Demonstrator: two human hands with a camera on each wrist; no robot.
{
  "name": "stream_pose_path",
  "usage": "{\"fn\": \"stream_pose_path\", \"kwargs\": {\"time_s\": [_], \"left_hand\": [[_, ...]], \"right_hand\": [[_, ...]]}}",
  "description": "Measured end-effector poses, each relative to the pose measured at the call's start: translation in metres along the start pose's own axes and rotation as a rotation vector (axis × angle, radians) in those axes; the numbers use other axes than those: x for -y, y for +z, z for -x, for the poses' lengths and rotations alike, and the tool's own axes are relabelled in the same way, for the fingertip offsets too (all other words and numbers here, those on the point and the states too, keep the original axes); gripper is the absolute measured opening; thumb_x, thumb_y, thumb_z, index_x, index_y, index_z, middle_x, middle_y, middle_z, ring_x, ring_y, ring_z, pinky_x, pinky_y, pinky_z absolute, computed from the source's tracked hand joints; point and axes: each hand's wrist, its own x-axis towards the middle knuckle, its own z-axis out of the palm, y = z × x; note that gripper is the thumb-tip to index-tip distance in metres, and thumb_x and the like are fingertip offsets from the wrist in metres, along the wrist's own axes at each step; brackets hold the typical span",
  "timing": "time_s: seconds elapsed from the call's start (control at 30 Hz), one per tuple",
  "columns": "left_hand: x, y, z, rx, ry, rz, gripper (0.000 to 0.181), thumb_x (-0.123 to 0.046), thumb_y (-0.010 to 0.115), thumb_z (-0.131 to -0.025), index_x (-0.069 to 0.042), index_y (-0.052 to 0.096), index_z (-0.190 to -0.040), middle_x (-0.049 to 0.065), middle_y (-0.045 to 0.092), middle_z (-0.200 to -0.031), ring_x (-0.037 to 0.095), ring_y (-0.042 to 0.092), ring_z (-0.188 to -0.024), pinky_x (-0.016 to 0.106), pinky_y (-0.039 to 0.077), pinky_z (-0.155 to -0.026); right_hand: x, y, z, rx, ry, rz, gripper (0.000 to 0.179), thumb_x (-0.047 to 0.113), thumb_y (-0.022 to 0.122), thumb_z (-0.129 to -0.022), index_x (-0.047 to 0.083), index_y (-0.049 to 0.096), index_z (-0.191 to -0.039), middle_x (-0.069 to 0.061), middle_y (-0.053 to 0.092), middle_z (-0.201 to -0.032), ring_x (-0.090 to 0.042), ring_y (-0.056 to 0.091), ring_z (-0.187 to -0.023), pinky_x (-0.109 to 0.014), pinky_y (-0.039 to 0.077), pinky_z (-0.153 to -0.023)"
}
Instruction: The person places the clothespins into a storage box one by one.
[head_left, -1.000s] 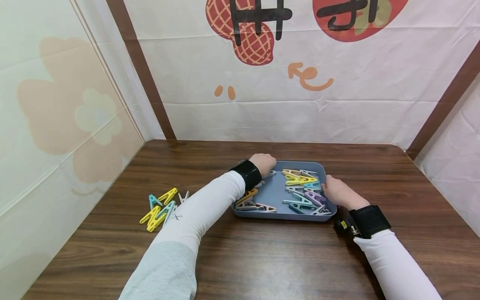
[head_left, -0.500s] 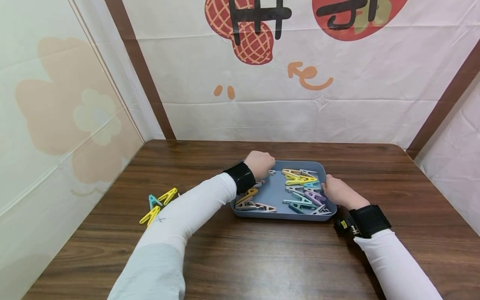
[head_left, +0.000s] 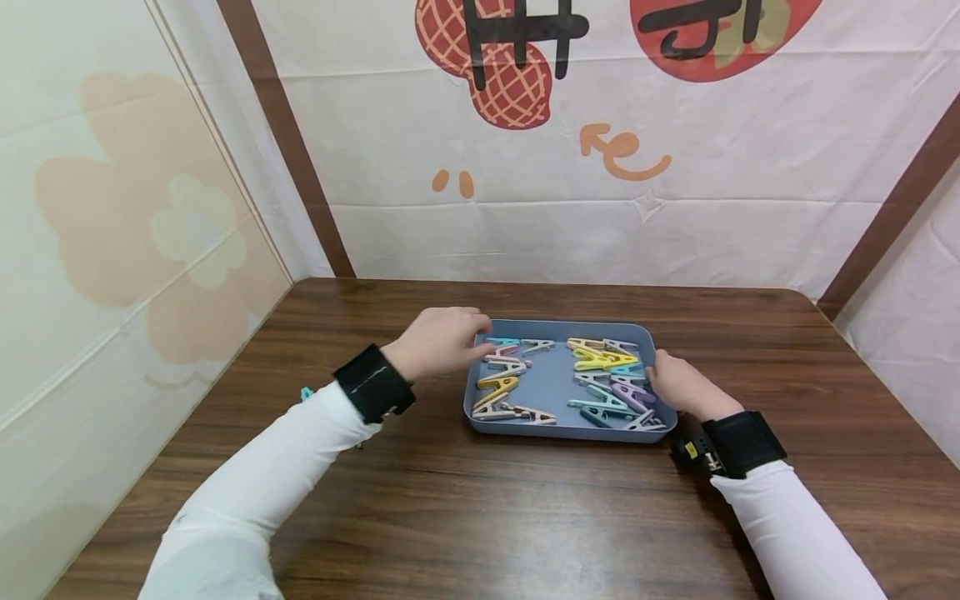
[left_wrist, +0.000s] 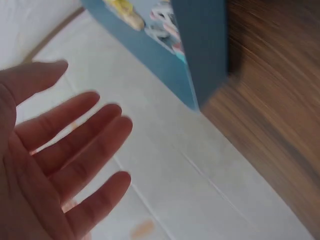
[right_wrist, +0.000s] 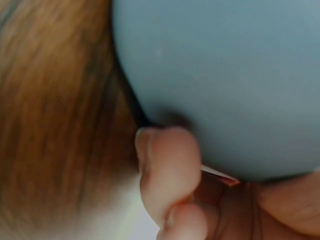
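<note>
A grey-blue tray (head_left: 540,400) holds several clothespins, lined up in a left column and a right column. My left hand (head_left: 442,340) is over the tray's far left corner, its fingers spread and holding nothing; the left wrist view shows the bare palm and fingers (left_wrist: 95,195). Just by its thumb lie a light-blue clothespin (head_left: 504,341) and a pink one (head_left: 502,352). On the right side, my right hand (head_left: 690,385) grips the tray's edge. The right wrist view has its fingertips (right_wrist: 172,160) against the outer wall (right_wrist: 225,90).
A light-blue clothespin (head_left: 306,392) peeks out behind my left sleeve (head_left: 262,475), which covers the rest of that pile. The brown wooden table (head_left: 480,517) runs back to a white printed curtain (head_left: 375,150).
My left hand was curled over the tray's far left part; it has drawn back left and its fingers have spread. The light-blue clothespin there now shows. The right hand stays on the tray.
</note>
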Motion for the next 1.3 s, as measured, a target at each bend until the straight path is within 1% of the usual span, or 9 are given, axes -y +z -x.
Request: {"fn": "stream_pose_path", "kwargs": {"time_s": [0.1,0.2,0.3,0.4,0.53,0.67,0.8,0.97,1.3], "left_hand": [[0.013,-0.002,0.021,-0.021,-0.064,0.069,0.026,-0.034,0.066,-0.093,-0.012,0.07,-0.105,0.001,0.067,-0.095,0.011,0.059,-0.076,0.031,0.049,-0.065],[0.028,-0.003,0.042,-0.026,-0.151,0.119,0.028,-0.035,0.065,-0.093,-0.011,0.07,-0.107,0.002,0.068,-0.096,0.015,0.062,-0.081,0.035,0.05,-0.069],[0.044,-0.004,0.062,-0.023,-0.23,0.164,0.03,-0.034,0.065,-0.094,-0.009,0.069,-0.109,0.004,0.068,-0.098,0.02,0.064,-0.087,0.04,0.05,-0.073],[0.063,-0.003,0.082,-0.016,-0.291,0.209,0.033,-0.035,0.064,-0.094,-0.007,0.068,-0.112,0.005,0.068,-0.101,0.022,0.064,-0.091,0.043,0.05,-0.077],[0.084,-0.003,0.107,0.034,-0.369,0.261,0.038,-0.034,0.062,-0.095,-0.003,0.065,-0.117,0.009,0.068,-0.104,0.025,0.063,-0.095,0.046,0.049,-0.08],[0.1,-0.001,0.125,0.091,-0.436,0.279,0.043,-0.034,0.063,-0.094,0.001,0.062,-0.12,0.016,0.067,-0.108,0.032,0.063,-0.099,0.05,0.048,-0.08],[0.11,0.005,0.139,0.153,-0.472,0.298,0.047,-0.032,0.066,-0.093,0.005,0.059,-0.121,0.021,0.065,-0.108,0.036,0.062,-0.099,0.052,0.048,-0.08],[0.114,0.011,0.148,0.236,-0.486,0.337,0.051,-0.03,0.069,-0.09,0.01,0.057,-0.119,0.021,0.065,-0.102,0.034,0.063,-0.093,0.048,0.05,-0.076],[0.113,0.016,0.152,0.256,-0.488,0.363,0.048,-0.025,0.073,-0.086,0.012,0.058,-0.114,0.015,0.063,-0.092,0.027,0.061,-0.083,0.044,0.049,-0.07]], "right_hand": [[0.0,0.001,0.0,-0.003,-0.001,-0.001,0.041,0.009,0.035,-0.104,-0.024,0.029,-0.128,-0.019,0.05,-0.086,-0.025,0.054,-0.071,-0.034,0.043,-0.056],[0.0,0.002,-0.001,-0.003,-0.006,0.004,0.042,0.008,0.035,-0.104,-0.025,0.028,-0.129,-0.02,0.051,-0.087,-0.026,0.054,-0.072,-0.034,0.044,-0.056],[0.0,0.002,-0.002,-0.002,-0.002,0.008,0.043,0.008,0.035,-0.104,-0.025,0.027,-0.13,-0.021,0.052,-0.09,-0.026,0.055,-0.073,-0.035,0.044,-0.057],[-0.001,0.002,-0.004,0.003,0.007,0.007,0.044,0.009,0.034,-0.104,-0.024,0.025,-0.131,-0.022,0.052,-0.091,-0.026,0.055,-0.073,-0.034,0.045,-0.056],[-0.001,0.002,-0.004,0.006,0.009,0.005,0.043,0.009,0.034,-0.104,-0.024,0.026,-0.13,-0.02,0.051,-0.089,-0.025,0.055,-0.072,-0.034,0.044,-0.056],[-0.002,0.002,-0.003,0.007,0.01,0.002,0.042,0.009,0.034,-0.104,-0.024,0.027,-0.13,-0.02,0.051,-0.087,-0.025,0.055,-0.072,-0.034,0.044,-0.056],[-0.001,0.003,-0.004,0.012,0.014,0.001,0.043,0.009,0.034,-0.104,-0.024,0.027,-0.13,-0.018,0.05,-0.085,-0.024,0.054,-0.069,-0.034,0.044,-0.055],[0.0,0.002,-0.003,0.011,0.005,0.007,0.044,0.009,0.035,-0.104,-0.024,0.025,-0.131,-0.018,0.049,-0.085,-0.024,0.054,-0.07,-0.034,0.043,-0.056],[-0.001,0.002,-0.002,-0.004,0.001,0.021,0.043,0.009,0.036,-0.104,-0.025,0.027,-0.129,-0.021,0.049,-0.089,-0.028,0.054,-0.076,-0.035,0.043,-0.058]]}}
